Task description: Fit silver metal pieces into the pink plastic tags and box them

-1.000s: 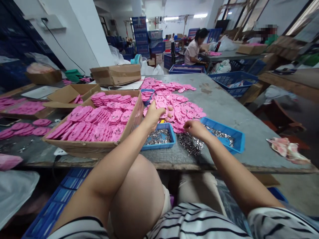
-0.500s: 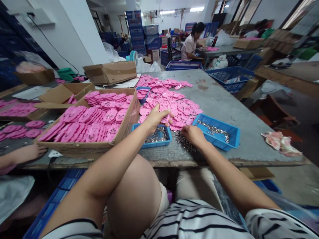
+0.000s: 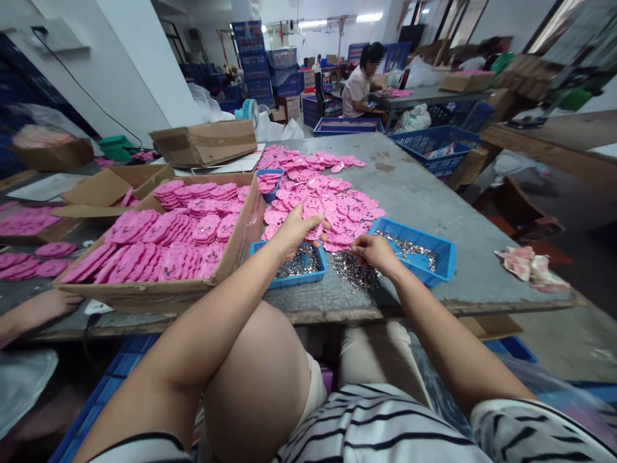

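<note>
My left hand [image 3: 295, 230] grips a flat pink plastic piece [image 3: 312, 209] above the near small blue tray [image 3: 313, 273] of tiny metal parts. My right hand [image 3: 376, 251] is closed in a pinch over a loose heap of small metal parts [image 3: 355, 270] on the grey table [image 3: 434, 199]; what it pinches is too small to make out. Behind both hands lies a spread of pink pieces [image 3: 328, 186]. A second blue tray [image 3: 436, 257] with metal parts sits just right of my right hand.
A cardboard box [image 3: 154, 292] packed with rows of pink pieces stands left of my hands. More boxes [image 3: 205, 143] lie behind it. Another person's hand [image 3: 41, 307] rests at the left table edge. A crumpled cloth [image 3: 527, 265] lies right. A seated person [image 3: 359, 87] works far back.
The view has shifted, and another person's hand has come into sight at the left edge. My left hand keeps its pink piece; my right hand stays over the metal heap.
</note>
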Demonstrator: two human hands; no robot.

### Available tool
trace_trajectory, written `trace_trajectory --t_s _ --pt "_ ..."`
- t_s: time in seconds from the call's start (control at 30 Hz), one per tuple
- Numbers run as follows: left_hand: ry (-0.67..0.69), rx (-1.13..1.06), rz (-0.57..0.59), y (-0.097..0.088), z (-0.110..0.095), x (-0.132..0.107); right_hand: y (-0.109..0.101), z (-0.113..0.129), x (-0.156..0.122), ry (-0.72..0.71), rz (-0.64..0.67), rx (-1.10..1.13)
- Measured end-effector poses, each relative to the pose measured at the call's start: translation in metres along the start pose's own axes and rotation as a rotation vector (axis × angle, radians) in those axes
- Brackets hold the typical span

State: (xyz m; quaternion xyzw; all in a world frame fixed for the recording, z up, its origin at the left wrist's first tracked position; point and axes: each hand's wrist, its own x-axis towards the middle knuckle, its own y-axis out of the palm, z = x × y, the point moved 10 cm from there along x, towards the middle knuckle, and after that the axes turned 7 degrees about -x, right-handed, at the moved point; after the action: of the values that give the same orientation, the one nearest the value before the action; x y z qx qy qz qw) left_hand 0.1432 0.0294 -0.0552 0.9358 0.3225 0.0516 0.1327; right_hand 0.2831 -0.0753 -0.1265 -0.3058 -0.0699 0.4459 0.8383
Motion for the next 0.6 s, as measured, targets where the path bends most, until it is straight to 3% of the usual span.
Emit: trace_trajectory --t_s 0.3,0.47,0.6 --pt "-0.024 0.028 -0.015 0.003 0.001 -0.002 -0.01 0.003 0.001 -0.004 -0.059 0.092" --pt "-0.056 0.062 0.026 0.007 0.009 -0.002 -0.02 0.023 0.003 -0.138 -0.143 0.277" --pt "-0.084 0.06 0.028 0.008 0.014 -0.002 -0.02 0.043 -0.003 -0.252 -0.137 0.414"
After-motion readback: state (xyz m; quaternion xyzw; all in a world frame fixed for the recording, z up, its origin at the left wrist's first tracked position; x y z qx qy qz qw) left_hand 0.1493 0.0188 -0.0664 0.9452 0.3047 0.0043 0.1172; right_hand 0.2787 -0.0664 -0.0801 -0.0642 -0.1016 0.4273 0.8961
